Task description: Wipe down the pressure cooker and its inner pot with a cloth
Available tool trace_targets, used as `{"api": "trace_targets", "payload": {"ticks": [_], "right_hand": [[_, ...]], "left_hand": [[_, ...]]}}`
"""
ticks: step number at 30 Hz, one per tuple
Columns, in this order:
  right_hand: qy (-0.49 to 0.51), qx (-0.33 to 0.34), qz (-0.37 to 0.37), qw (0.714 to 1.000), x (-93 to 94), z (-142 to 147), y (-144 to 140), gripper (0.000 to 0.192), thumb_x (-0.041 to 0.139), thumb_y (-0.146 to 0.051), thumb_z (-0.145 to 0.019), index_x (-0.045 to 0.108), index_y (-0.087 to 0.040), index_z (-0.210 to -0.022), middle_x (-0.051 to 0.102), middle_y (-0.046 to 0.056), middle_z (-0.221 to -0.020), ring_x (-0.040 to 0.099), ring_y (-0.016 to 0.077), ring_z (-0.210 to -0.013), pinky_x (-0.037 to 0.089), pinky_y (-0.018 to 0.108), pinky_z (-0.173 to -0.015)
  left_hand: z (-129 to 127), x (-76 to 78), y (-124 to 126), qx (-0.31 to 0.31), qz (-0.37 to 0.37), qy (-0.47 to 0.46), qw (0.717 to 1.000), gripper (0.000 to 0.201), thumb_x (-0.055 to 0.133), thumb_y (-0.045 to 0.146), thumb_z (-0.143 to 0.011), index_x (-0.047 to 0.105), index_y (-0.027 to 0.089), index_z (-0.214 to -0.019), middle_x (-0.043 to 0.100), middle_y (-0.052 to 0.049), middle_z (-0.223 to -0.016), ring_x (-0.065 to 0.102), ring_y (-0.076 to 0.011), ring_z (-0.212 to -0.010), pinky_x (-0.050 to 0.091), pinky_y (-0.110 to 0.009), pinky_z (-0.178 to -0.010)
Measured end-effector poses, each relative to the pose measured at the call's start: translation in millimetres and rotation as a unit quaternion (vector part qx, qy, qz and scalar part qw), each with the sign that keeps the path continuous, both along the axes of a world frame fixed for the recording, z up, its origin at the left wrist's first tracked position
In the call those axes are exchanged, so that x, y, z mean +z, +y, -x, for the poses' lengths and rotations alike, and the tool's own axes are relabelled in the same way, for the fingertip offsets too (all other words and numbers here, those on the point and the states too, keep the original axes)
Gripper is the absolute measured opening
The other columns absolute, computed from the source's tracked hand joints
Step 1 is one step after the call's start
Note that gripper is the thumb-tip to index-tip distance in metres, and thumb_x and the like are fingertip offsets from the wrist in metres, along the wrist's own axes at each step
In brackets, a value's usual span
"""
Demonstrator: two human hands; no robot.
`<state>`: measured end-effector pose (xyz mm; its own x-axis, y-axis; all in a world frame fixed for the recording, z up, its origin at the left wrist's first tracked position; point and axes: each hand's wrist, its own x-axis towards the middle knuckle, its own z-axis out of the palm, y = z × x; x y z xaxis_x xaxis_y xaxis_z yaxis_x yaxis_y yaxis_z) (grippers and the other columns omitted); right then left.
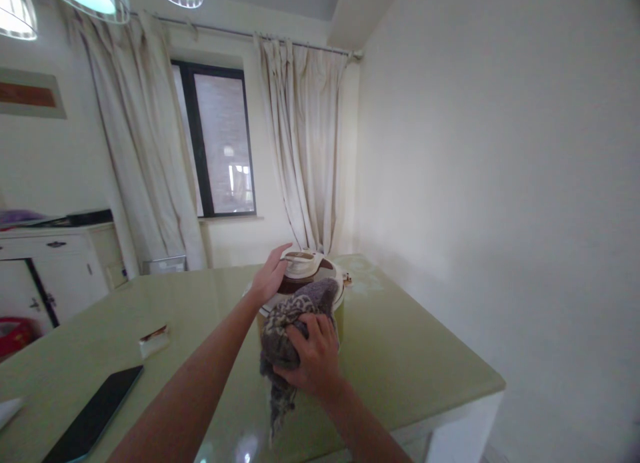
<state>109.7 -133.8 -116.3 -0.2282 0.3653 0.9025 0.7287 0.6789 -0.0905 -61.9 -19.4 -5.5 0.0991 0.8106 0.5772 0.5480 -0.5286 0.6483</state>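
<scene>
A round, white and brown lidded appliance [323, 271] that looks like an electric cooker stands on the pale green tabletop [400, 356]. My left hand [270, 276] lies against the left side of its lid, fingers stretched out and close together. Bunched in my right hand [316, 356] is a grey patterned cloth [287, 320], pressed against the front of the cooker. The cloth's lower end dangles towards the tabletop, and it hides much of the cooker's front. My right fingers are curled over the cloth.
A dark phone [95, 413] and a small white packet [154, 342] lie on the left of the table. White wall rises along the right side. Behind are curtains [305, 143] and a window [225, 143]; a white cabinet [55, 263] stands at the far left.
</scene>
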Motion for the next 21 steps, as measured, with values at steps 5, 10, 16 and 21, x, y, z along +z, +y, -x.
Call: {"api": "trace_targets", "payload": {"ticks": [5,10,16,21], "right_hand": [[0.18,-0.019,0.034,0.983,-13.5,-54.4,11.3,0.035,0.078,-0.042,-0.08,0.069,-0.022,-0.107,0.056,0.011,-0.115,0.057,0.0294,-0.106,0.054,0.045,-0.091],[0.19,-0.059,0.031,0.979,-12.2,-39.6,2.8,0.032,0.078,-0.042,-0.082,0.07,-0.022,-0.105,0.056,0.012,-0.115,0.055,0.031,-0.107,0.052,0.047,-0.093],[-0.038,-0.041,0.037,0.998,4.2,27.9,-7.3,0.057,0.09,-0.06,-0.068,0.072,-0.027,-0.11,0.062,0.011,-0.117,0.053,0.0321,-0.106,0.047,0.048,-0.092],[-0.021,-0.006,0.027,0.999,-0.8,1.0,0.1,0.058,0.089,-0.058,-0.067,0.072,-0.027,-0.113,0.06,0.01,-0.119,0.054,0.032,-0.106,0.048,0.049,-0.094]], "left_hand": [[-1.3,0.6,-2.6,-0.002,0.013,-0.003,1.0,0.056,0.037,0.034,-0.101,0.049,0.028,-0.155,0.048,-0.005,-0.163,0.042,-0.0265,-0.152,0.025,-0.048,-0.132],[-5.3,6.3,-7.7,0.017,0.039,-0.002,0.999,0.054,0.038,0.035,-0.101,0.051,0.03,-0.154,0.049,-0.003,-0.163,0.044,-0.0267,-0.151,0.026,-0.048,-0.131],[-2.8,9.9,-5.6,0.015,0.07,-0.025,0.997,0.056,0.042,0.037,-0.099,0.049,0.029,-0.155,0.049,-0.004,-0.163,0.047,-0.0271,-0.149,0.027,-0.048,-0.13],[-0.1,7.1,-1.1,-0.004,0.06,-0.029,0.998,0.057,0.041,0.038,-0.099,0.048,0.025,-0.155,0.048,-0.007,-0.164,0.041,-0.0266,-0.153,0.023,-0.048,-0.132]]}}
